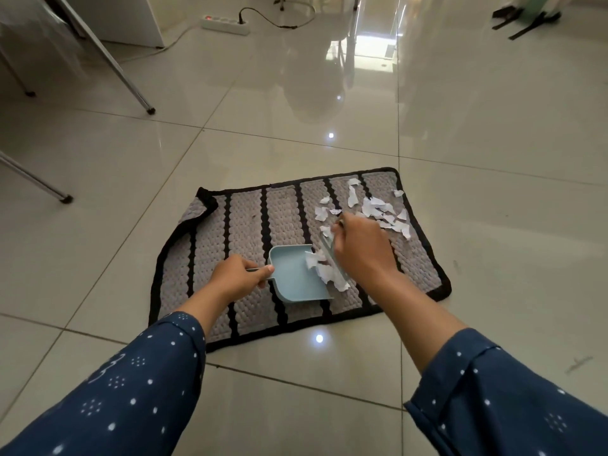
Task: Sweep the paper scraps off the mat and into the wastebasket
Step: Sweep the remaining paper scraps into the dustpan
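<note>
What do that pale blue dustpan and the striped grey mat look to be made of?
The pale blue dustpan looks like moulded plastic: smooth, matte, one even colour. The grey mat with black stripes looks like woven or knitted fabric: bumpy, chunky texture, one corner folded over softly.

Dustpan (292,278) on mat (243,225), paper scraps (378,209) right.

You work on a glossy, light tiled floor (493,133) with thin dark grout lines. Directly on it lies a grey mat (250,225) with black stripes and a black border, set at an angle to the grout lines, its far left corner folded over. Also resting on the floor are a white power strip (225,24) with a black cable at the far edge, and slanted metal furniture legs (131,83) at your left.
</note>
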`<state>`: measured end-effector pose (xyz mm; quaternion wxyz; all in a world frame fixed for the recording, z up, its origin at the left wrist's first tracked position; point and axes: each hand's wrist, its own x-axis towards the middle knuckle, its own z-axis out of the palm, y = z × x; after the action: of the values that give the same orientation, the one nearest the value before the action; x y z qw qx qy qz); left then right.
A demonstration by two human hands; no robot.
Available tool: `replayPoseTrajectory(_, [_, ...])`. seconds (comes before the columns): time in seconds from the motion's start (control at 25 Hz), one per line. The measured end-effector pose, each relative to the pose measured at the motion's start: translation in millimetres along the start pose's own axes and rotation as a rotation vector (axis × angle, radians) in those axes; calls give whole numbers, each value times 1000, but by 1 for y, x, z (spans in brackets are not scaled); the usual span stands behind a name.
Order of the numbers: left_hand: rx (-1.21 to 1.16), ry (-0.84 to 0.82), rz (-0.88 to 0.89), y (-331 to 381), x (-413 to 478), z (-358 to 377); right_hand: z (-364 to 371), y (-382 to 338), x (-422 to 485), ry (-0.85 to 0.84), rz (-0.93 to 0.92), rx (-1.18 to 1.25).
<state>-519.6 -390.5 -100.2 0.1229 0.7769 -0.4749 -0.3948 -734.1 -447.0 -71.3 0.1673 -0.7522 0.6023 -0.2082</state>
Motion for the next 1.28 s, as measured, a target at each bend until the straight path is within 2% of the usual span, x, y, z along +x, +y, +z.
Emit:
replayPoseTrajectory(0.12, [-11, 20, 3, 3, 0, 5, -9, 18, 10, 79, 69, -9])
replayPoseTrajectory(0.32, [-39, 37, 12, 3, 1, 10, 13, -6, -14, -40, -44, -38])
replayPoseTrajectory(0.4, [-49, 42, 11, 3, 3, 12, 14, -9, -12, -22, -38, 15])
replayPoseTrajectory(0.68, [-119, 153, -29, 17, 24, 12, -8, 10, 74, 121, -11, 87])
replayPoseTrajectory(0.8, [-76, 187, -51, 25, 36, 8, -2, 15, 102, 32, -57, 25])
replayPoseTrajectory(0.96, [-63, 153, -60, 31, 46, 2, 4, 18, 104, -123, -113, -12])
replayPoseTrajectory(1.16, [-109, 119, -50, 37, 52, 6, -3, 13, 73, -110, -182, 12])
replayPoseTrajectory(1.28, [-148, 102, -42, 41, 55, 10, -15, 21, 94, -30, -122, 36])
